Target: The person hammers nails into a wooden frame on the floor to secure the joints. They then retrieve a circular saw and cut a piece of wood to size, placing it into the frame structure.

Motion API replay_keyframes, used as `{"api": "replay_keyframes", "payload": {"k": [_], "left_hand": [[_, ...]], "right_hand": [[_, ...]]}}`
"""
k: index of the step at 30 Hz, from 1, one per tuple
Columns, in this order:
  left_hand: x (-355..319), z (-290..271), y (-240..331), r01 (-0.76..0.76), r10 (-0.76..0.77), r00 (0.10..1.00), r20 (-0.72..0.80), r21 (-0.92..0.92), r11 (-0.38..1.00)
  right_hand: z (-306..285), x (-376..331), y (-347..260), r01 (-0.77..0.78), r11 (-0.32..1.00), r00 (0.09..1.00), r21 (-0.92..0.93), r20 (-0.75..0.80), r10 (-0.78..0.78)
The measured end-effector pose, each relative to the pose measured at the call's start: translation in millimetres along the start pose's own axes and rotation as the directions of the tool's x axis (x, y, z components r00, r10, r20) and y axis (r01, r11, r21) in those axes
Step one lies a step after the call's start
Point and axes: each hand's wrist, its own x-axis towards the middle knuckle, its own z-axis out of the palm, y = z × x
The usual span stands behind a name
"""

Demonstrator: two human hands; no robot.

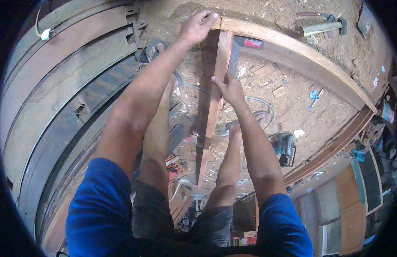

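Fingers (205, 18) of the left hand (197, 26) curl over the joint at twelve o'clock, where the long curved beam (292, 51) meets the upright wooden slat (215, 90). Judging by the fit, the slat already butts against the beam, but no fastener shows, so fixing seems left to do. That slat runs down toward six o'clock, between the person's legs. At the centre, the right hand (230, 89) pinches its edge, fingers closed on the wood, forearm stretched out straight. A power tool (284, 147) lies at four o'clock, a hammer (320, 26) at one o'clock on the sawdust.
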Motion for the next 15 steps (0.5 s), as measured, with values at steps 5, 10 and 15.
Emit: {"api": "replay_keyframes", "payload": {"k": [5,10,15], "left_hand": [[-6,6,12,-0.070,0.062,0.997,-0.044,-0.214,0.974],[-28,-17,5,0.293,-0.371,0.928,0.029,-0.670,0.682],[-190,-91,-6,0.151,-0.181,0.978,0.103,0.247,0.957]], "right_hand": [[-8,-3,-5,-0.014,0.991,1.000,0.132,0.000,0.014],[-2,-28,-5,-0.083,0.996,0.994,0.012,-0.076,0.083],[-35,-180,24,-0.181,0.936,0.972,0.302,-0.090,0.217]]}}
